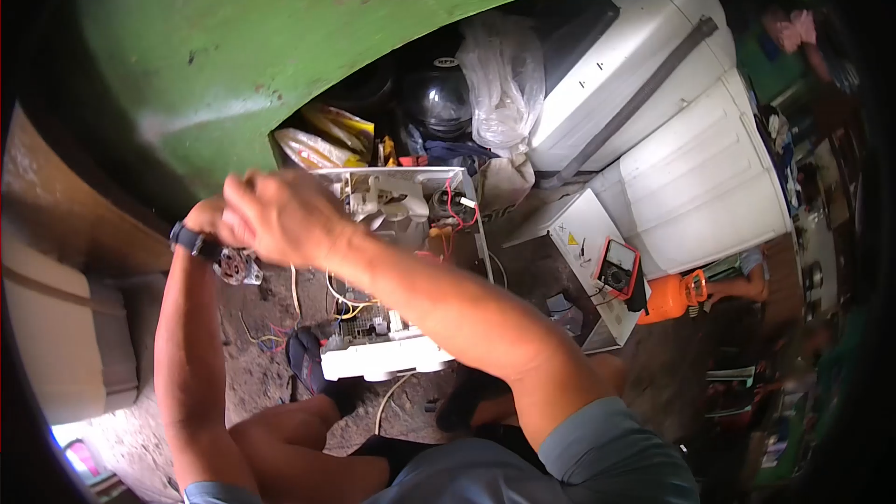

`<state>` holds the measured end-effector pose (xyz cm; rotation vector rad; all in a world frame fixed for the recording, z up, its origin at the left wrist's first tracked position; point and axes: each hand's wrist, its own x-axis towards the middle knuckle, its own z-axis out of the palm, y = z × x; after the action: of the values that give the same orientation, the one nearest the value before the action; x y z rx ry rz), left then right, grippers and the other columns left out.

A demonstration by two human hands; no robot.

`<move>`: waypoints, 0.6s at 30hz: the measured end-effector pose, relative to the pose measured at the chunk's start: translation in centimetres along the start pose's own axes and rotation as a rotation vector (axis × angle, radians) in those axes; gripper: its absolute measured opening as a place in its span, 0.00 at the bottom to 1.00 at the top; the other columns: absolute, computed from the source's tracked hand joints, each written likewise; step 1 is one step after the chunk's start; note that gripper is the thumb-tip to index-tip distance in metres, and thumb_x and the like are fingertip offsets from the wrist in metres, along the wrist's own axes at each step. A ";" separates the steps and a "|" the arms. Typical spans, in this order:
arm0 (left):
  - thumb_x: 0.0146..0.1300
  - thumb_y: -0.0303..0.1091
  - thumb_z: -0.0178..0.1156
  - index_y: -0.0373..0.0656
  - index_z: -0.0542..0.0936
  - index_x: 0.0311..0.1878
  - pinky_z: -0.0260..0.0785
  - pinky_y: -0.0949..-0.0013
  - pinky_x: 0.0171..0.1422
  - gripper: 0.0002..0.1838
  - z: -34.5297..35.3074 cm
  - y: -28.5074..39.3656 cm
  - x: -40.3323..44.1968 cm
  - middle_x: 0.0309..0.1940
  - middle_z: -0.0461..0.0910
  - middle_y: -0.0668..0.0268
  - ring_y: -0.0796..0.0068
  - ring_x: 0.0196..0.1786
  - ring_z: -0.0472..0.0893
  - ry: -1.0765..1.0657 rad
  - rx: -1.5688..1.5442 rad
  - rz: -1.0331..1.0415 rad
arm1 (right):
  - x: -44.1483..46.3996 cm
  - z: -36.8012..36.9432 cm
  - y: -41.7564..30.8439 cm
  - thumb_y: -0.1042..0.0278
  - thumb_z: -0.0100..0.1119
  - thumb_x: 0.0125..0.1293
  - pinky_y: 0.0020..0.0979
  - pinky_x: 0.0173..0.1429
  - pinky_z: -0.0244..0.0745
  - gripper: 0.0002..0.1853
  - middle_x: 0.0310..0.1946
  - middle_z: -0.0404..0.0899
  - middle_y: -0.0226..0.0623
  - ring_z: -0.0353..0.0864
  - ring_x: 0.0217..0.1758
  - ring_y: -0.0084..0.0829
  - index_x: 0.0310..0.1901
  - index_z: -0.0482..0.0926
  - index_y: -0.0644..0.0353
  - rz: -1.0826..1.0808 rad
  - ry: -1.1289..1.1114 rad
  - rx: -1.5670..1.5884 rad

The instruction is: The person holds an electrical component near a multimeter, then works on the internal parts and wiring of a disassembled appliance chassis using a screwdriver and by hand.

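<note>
Both of my hands are together at the left, above and beside an opened white appliance (387, 359). My left hand (207, 219), with a dark watch on its wrist, is partly covered by my right hand (280, 215). The fingers of my right hand curl against my left hand and are blurred. Whether either hand holds something small cannot be made out. A round metal part (239, 267) shows just below my hands, near the watch. Inside the appliance are red and yellow wires and a white plastic housing (387, 201), partly hidden behind my right forearm.
On a white panel at the right lies a red multimeter (618, 268), near an orange gas cylinder (668, 299). Behind the appliance are a black helmet (437, 101) and a clear plastic bag (504, 75). Loose wires (271, 340) lie on the ground. Another person's arm (740, 287) shows at the right.
</note>
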<state>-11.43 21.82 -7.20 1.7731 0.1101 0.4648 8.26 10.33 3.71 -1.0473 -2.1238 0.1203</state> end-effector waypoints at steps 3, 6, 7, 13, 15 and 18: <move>0.55 0.33 0.73 0.38 0.86 0.53 0.76 0.59 0.59 0.21 -1.3 5.1 1.0 0.47 0.88 0.53 0.65 0.53 0.84 -0.101 0.168 -0.452 | -2.8 2.8 -1.4 0.56 0.60 0.72 0.46 0.35 0.82 0.14 0.28 0.80 0.45 0.86 0.30 0.47 0.42 0.76 0.61 -0.063 -0.053 -0.087; 0.49 0.27 0.72 0.35 0.86 0.51 0.76 0.61 0.57 0.23 1.7 7.7 2.0 0.47 0.88 0.59 0.73 0.50 0.81 0.010 0.015 -0.524 | -3.8 3.4 -0.4 0.57 0.60 0.71 0.47 0.36 0.82 0.14 0.29 0.81 0.46 0.88 0.32 0.48 0.41 0.77 0.61 -0.050 -0.189 -0.092; 0.49 0.27 0.72 0.35 0.86 0.51 0.76 0.61 0.57 0.23 1.6 7.1 1.9 0.47 0.88 0.59 0.73 0.50 0.81 0.011 0.015 -0.527 | -3.9 3.3 0.2 0.58 0.60 0.70 0.48 0.35 0.82 0.13 0.29 0.81 0.47 0.87 0.31 0.49 0.40 0.77 0.61 -0.014 -0.227 -0.077; 0.45 0.27 0.73 0.37 0.86 0.47 0.76 0.61 0.55 0.22 1.5 3.4 2.0 0.45 0.88 0.61 0.72 0.48 0.81 -0.069 0.217 -0.527 | -4.0 2.2 1.3 0.60 0.62 0.67 0.52 0.36 0.82 0.12 0.28 0.82 0.52 0.87 0.32 0.55 0.40 0.77 0.62 0.014 -0.239 -0.029; 0.44 0.27 0.73 0.37 0.86 0.47 0.76 0.61 0.55 0.21 2.4 3.8 2.5 0.45 0.88 0.61 0.72 0.48 0.81 -0.051 0.223 -0.521 | -4.0 2.2 1.7 0.60 0.62 0.66 0.52 0.37 0.82 0.13 0.29 0.83 0.53 0.87 0.33 0.55 0.41 0.78 0.62 0.018 -0.231 -0.041; 0.45 0.28 0.75 0.39 0.86 0.47 0.76 0.62 0.56 0.22 3.2 0.6 1.4 0.48 0.87 0.61 0.71 0.50 0.81 -0.027 0.204 -0.407 | -4.3 1.1 2.1 0.59 0.62 0.67 0.52 0.37 0.83 0.14 0.30 0.83 0.55 0.88 0.33 0.56 0.43 0.79 0.62 0.032 -0.260 -0.061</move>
<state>-9.03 19.17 -6.88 1.8932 0.5039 0.1379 10.49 8.93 -0.42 -1.1539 -2.3563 0.2184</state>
